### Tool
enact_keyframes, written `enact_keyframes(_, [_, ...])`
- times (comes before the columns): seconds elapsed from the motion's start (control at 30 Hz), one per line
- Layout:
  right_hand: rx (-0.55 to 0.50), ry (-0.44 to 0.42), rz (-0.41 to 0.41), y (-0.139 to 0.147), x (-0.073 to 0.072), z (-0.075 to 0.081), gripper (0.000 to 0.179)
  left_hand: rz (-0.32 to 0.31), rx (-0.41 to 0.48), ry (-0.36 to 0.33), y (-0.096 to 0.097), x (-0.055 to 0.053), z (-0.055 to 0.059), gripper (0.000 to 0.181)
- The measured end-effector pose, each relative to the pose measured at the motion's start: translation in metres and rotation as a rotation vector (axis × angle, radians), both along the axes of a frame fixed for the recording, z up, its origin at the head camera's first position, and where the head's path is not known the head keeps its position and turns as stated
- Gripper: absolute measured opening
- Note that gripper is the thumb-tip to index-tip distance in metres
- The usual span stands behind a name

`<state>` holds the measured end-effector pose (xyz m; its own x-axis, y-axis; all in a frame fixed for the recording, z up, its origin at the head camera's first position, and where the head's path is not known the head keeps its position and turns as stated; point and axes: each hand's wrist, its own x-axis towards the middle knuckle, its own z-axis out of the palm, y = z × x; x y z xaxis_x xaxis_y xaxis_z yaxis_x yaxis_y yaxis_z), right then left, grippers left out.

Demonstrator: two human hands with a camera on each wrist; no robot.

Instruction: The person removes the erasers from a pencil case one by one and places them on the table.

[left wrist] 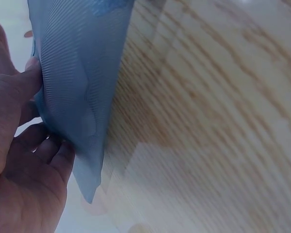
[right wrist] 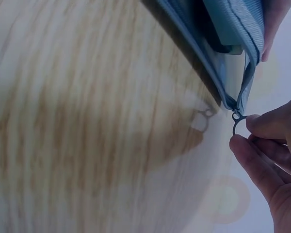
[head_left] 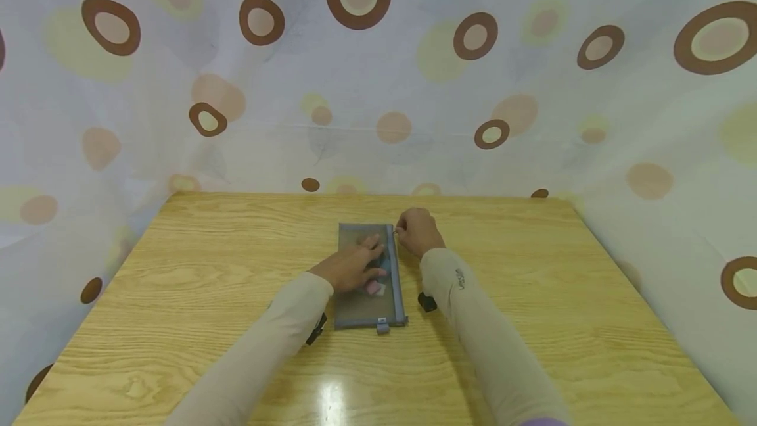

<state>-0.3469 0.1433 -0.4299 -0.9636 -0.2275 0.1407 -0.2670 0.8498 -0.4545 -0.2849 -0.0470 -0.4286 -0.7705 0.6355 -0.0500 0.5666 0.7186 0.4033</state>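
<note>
A grey mesh zip pouch (head_left: 355,307) lies flat on the wooden table. My left hand (head_left: 353,265) rests on its upper face with the fingers spread; in the left wrist view the thumb (left wrist: 34,70) and fingertips touch the mesh. At the pouch's far right corner, my right hand (head_left: 418,232) pinches a small ring zip pull (right wrist: 235,127) between thumb and finger. The zip tapes (right wrist: 249,80) stand apart near that corner in the right wrist view, with a dark-edged item (right wrist: 224,47) between them. Pink and white patches (head_left: 380,290) show beside my left fingers; what they belong to is unclear.
The wood-grain table (head_left: 236,235) extends around the pouch. A pale curtain (head_left: 414,84) with brown-ringed dots hangs behind and along both sides. A small fabric tab (head_left: 383,329) sticks out of the pouch's near edge. Dark wrist-worn devices (head_left: 427,302) sit under both sleeves.
</note>
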Motion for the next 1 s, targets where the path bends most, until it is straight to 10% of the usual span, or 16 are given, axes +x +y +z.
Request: enact_keyframes(1.0, [-0.099,0.035,-0.075,-0.0058,-0.0052,-0.009,0.013,0.0,0.013,-0.029,-0.0024,-0.0009,-0.0019,0.063])
